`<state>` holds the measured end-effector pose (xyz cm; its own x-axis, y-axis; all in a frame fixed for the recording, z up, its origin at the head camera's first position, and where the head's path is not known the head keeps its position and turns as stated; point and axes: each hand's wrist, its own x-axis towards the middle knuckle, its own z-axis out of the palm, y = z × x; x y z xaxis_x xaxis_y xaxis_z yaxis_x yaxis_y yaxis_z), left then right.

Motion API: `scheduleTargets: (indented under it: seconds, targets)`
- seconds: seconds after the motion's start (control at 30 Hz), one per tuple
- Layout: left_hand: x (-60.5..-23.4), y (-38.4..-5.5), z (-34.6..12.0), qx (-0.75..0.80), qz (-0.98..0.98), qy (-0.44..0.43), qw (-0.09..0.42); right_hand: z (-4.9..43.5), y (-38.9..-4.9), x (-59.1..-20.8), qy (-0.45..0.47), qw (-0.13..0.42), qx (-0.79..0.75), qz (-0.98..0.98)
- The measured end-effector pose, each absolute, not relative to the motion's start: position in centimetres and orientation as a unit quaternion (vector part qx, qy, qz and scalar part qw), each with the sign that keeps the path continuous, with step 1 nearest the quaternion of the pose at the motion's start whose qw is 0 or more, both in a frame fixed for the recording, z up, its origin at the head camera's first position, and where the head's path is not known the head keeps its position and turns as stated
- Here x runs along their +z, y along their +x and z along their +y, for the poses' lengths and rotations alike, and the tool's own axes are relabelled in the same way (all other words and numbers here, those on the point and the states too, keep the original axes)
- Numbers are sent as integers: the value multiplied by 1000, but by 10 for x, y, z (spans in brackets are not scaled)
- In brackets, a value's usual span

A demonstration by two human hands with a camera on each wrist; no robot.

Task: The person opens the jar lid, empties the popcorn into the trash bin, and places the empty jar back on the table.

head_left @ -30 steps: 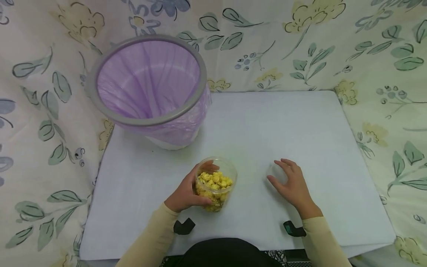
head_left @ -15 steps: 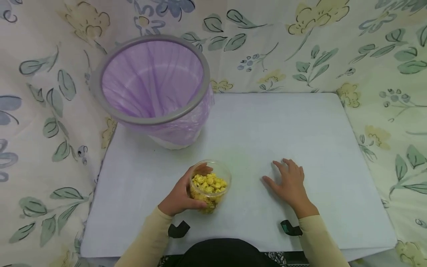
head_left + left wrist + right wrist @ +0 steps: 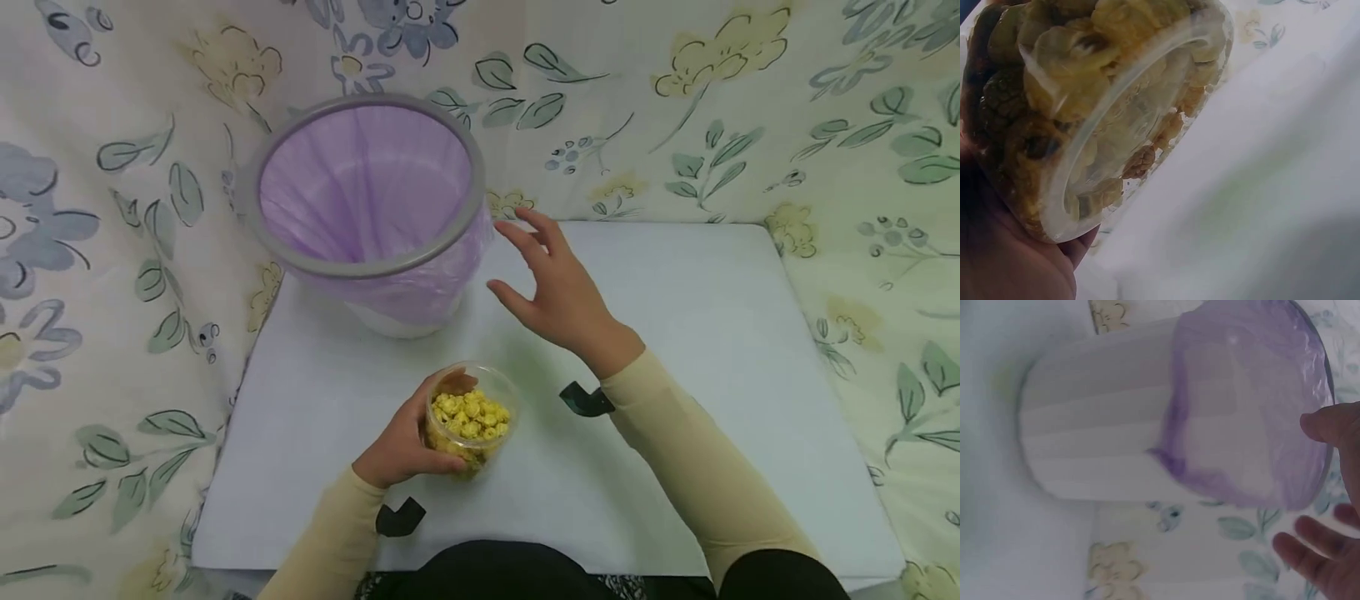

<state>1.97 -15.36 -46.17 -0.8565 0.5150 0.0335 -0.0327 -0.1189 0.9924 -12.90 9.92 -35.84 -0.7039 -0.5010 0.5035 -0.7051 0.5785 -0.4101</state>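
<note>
My left hand (image 3: pixel 397 446) grips a clear plastic jar (image 3: pixel 495 381) from its left side, thumb in front and fingers behind. Yellow popcorn (image 3: pixel 468 417) fills much of the jar, whose top is uncovered. The left wrist view shows the jar's clear bottom (image 3: pixel 1129 131) tilted up close to the camera, clear of the white surface. Fingers spread and holding nothing, my right hand (image 3: pixel 562 292) reaches up just right of a trash bin (image 3: pixel 408 321). A purple bag (image 3: pixel 1235 406) lines that bin and folds over its outside; the right thumb overlaps the bag near the rim in the right wrist view.
The bin's grey rim (image 3: pixel 367 268) stands tall at the back left of the white table (image 3: pixel 675 333). Floral curtain (image 3: pixel 720 100) hangs behind the table and at both sides. A black strap (image 3: pixel 587 400) sits by each wrist.
My right hand has moved from the right of the table up and left toward the bin, its fingers spread. The left hand keeps its hold on the jar, now slightly farther left.
</note>
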Motion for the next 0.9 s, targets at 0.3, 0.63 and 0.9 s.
scheduleTargets:
  seconds: [0.3, 0.63, 0.9]
  targets:
    - [-454, 30, -157, 716, 649, 176, 187, 70, -149, -334, 436, 152, 220, -859]
    - [-417, 33, -170, 694, 686, 183, 121, 58, -164, -333, 448, 106, 210, -862]
    - [-350, 30, -199, 721, 665, 194, -21, 46, -178, -322, 509, 107, 192, -832]
